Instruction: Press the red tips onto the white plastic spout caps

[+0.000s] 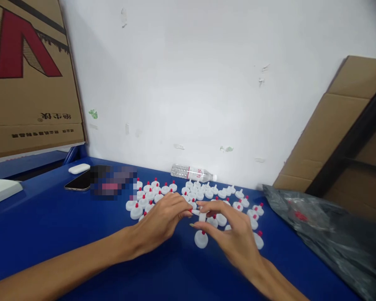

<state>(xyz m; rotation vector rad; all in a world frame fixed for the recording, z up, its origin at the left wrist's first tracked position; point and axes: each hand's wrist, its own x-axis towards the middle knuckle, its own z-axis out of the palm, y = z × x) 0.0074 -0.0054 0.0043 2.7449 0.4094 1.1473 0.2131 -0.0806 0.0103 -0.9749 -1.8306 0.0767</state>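
Between the thumb and fingers of my right hand is a white plastic nozzle cap, turned on its side with its spout toward the left. My left hand pinches a small red tip at the end of that spout; the fingers cover most of it. Just below my right fingertips stands another white cap with a red tip. Many more red-tipped white caps stand around and behind both hands. At the back, a group of white caps has bare spouts.
A clear plastic bottle lies along the white wall. On the left of the blue table are a phone, a white case and a blurred patch. A dark plastic bag with red bits lies right; cardboard stands left.
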